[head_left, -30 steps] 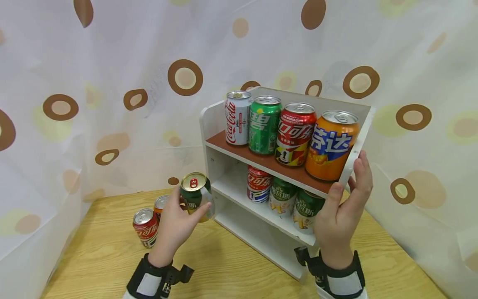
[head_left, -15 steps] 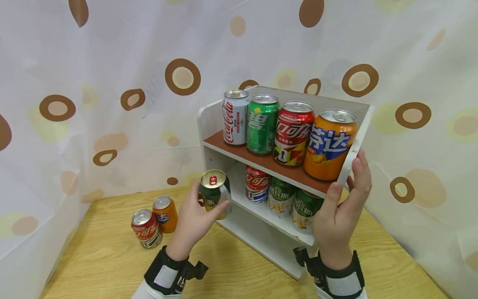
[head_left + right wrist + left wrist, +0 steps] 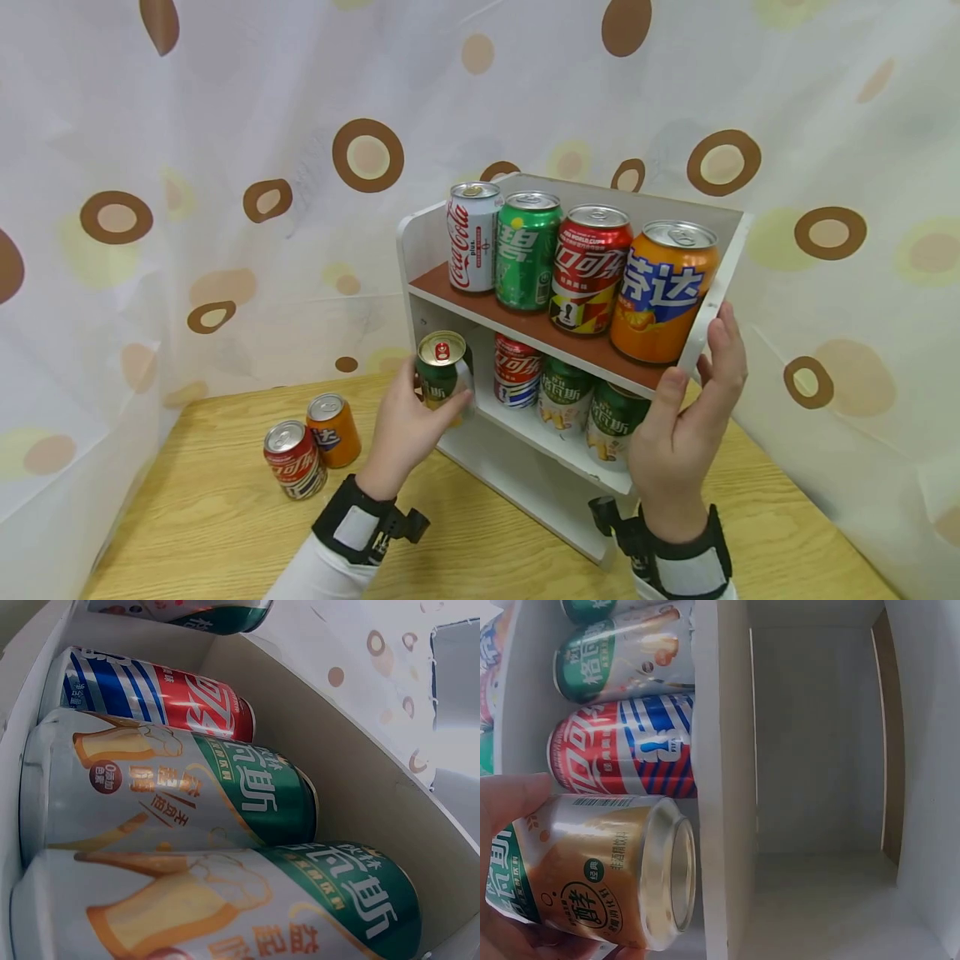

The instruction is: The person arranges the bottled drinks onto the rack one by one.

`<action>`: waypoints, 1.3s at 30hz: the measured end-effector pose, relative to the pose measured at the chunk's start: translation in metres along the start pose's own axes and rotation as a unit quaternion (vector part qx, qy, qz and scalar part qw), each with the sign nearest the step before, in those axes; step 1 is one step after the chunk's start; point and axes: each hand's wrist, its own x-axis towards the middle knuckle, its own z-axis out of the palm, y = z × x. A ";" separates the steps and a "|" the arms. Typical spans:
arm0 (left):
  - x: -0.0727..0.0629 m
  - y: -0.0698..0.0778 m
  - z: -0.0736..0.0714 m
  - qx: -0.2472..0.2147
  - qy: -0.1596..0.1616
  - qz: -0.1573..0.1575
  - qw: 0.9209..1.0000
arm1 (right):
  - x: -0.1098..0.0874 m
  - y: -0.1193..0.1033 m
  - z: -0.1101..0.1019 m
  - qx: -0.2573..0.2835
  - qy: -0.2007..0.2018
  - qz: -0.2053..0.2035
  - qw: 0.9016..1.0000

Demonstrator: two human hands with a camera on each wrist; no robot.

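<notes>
My left hand (image 3: 408, 429) grips a green-and-gold kvass can (image 3: 442, 371), fingers behind it and thumb across its front. The can stands close to upright at the left end of the rack's middle shelf. In the left wrist view the same can (image 3: 600, 862) has its base by the shelf's front edge, beside a red-and-blue cola can (image 3: 622, 746). My right hand (image 3: 686, 417) rests on the right side panel of the white rack (image 3: 517, 492), thumb at the front edge, fingers along the outside. Two more kvass cans (image 3: 564, 396) stand farther right on the middle shelf.
Along the top shelf stand a white Coca-Cola can (image 3: 472, 237), a green can (image 3: 527, 250), a red cola can (image 3: 590, 267) and an orange can (image 3: 663, 292). Another red cola can (image 3: 295, 458) and orange can (image 3: 333, 429) stand on the wooden table (image 3: 195, 517), left of the rack.
My left hand has carried the kvass can rightward from over the table to the left end of the middle shelf. My right hand has stayed on the rack's side.
</notes>
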 end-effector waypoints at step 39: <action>0.037 -0.005 0.039 -0.037 0.016 0.005 0.999 | 0.000 -0.001 0.001 0.000 0.001 0.003 1.000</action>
